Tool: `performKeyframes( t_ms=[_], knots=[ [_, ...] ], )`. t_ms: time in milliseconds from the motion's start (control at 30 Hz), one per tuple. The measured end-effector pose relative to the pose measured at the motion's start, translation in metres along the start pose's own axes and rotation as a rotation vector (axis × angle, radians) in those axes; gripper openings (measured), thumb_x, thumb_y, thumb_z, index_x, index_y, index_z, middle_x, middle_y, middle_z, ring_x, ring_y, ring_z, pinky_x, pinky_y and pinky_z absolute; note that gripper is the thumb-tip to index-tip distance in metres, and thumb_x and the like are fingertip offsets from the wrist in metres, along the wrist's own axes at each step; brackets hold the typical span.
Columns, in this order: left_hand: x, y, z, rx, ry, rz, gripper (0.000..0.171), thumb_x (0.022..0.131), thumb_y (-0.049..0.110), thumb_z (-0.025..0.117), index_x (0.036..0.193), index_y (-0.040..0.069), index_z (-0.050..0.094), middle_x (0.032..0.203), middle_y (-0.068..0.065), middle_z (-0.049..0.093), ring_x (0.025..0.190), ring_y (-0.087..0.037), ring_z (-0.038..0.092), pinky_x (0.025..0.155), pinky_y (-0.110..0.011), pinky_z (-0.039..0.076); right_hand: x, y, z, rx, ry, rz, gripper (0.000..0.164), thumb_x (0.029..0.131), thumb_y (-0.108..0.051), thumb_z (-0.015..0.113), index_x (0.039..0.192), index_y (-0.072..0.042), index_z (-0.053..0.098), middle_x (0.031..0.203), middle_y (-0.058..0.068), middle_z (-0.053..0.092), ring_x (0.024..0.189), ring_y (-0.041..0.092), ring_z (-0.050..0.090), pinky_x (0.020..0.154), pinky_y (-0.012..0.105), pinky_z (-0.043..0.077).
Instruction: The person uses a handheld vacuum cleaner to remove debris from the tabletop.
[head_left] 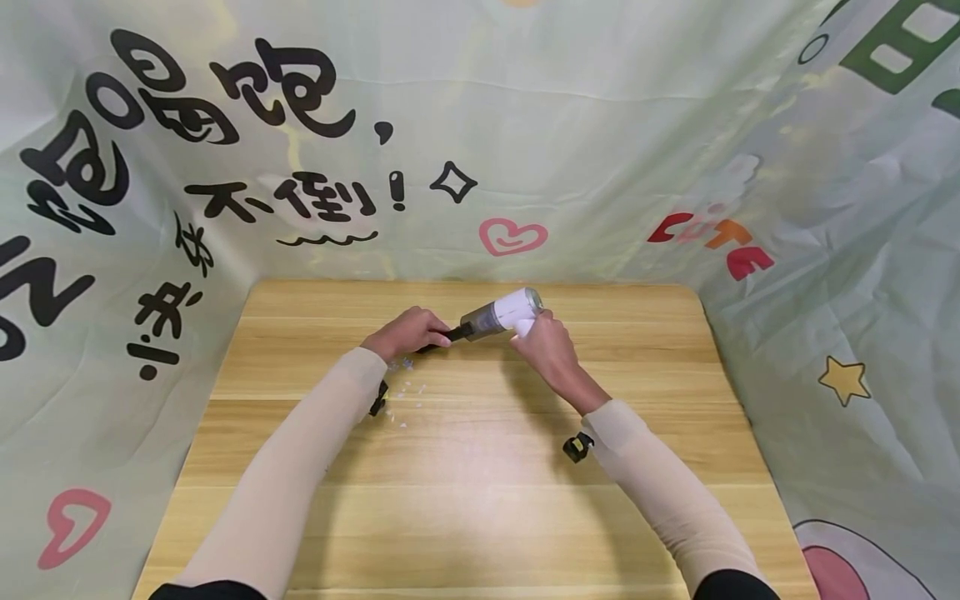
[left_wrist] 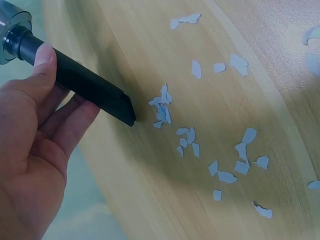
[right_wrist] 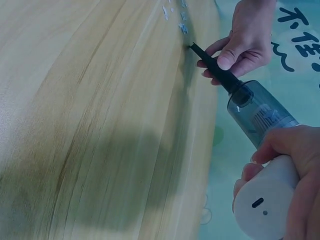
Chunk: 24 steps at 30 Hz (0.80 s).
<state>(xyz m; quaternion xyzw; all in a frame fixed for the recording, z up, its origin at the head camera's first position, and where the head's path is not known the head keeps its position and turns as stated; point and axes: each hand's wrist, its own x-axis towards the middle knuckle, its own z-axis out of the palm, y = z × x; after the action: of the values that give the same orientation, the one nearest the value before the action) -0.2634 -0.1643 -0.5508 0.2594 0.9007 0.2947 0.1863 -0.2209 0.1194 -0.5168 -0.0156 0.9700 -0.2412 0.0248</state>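
A white handheld vacuum cleaner [head_left: 514,308] with a smoky clear dust cup [right_wrist: 262,112] is held over the back of the wooden table. My right hand [head_left: 551,350] grips its white handle [right_wrist: 265,200], fingers wrapped round it. With thumb and fingers my left hand [head_left: 408,332] pinches the black crevice nozzle [left_wrist: 90,82] at the front. In the left wrist view the nozzle's slanted tip points at a small heap of torn paper scraps [left_wrist: 161,105], just short of it. Several more pale scraps [left_wrist: 227,177] lie scattered beyond on the wood.
The wooden table [head_left: 480,500] ends at a back edge close behind the vacuum. A printed cloth backdrop [head_left: 585,150] with dark lettering rises behind it and along both sides. Black wrist cameras [head_left: 577,447] hang below both sleeves, over the tabletop.
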Motion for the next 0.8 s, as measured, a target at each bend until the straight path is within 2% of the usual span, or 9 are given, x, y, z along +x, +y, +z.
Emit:
performKeyframes(
  t_ms=[233,500,800],
  knots=[
    [-0.0034,0.0004,-0.0016,-0.009,-0.008,-0.027,0.023,0.100,0.023,0.071,0.118,0.011,0.081,0.105,-0.007,0.080,0.066,-0.011,0.052,0.074,-0.030,0.045,0.0013,-0.0031,0.0015,-0.003,-0.009,0.012,0.053,0.083,-0.027,0.077,0.113,0.012,0.058,0.092,0.022,0.067,0.069,0.030,0.064,0.052,0.036,0.052],
    [-0.0061,-0.0015,-0.0013,-0.018,-0.002,-0.029,0.027,0.099,0.023,0.072,0.121,0.010,0.079,0.115,-0.011,0.079,0.082,-0.020,0.070,0.078,-0.030,0.050,0.0013,-0.0044,0.0034,-0.010,-0.010,0.001,0.051,0.083,-0.026,0.076,0.112,0.011,0.058,0.090,0.021,0.066,0.067,0.028,0.062,0.052,0.035,0.050],
    [-0.0079,-0.0009,-0.0012,-0.037,0.002,-0.039,0.025,0.099,0.023,0.072,0.120,0.011,0.079,0.113,-0.011,0.080,0.084,-0.022,0.072,0.078,-0.032,0.051,0.0010,-0.0047,0.0036,-0.012,-0.018,-0.006,0.050,0.084,-0.025,0.077,0.112,0.011,0.058,0.090,0.021,0.066,0.066,0.027,0.062,0.051,0.033,0.050]
  ],
)
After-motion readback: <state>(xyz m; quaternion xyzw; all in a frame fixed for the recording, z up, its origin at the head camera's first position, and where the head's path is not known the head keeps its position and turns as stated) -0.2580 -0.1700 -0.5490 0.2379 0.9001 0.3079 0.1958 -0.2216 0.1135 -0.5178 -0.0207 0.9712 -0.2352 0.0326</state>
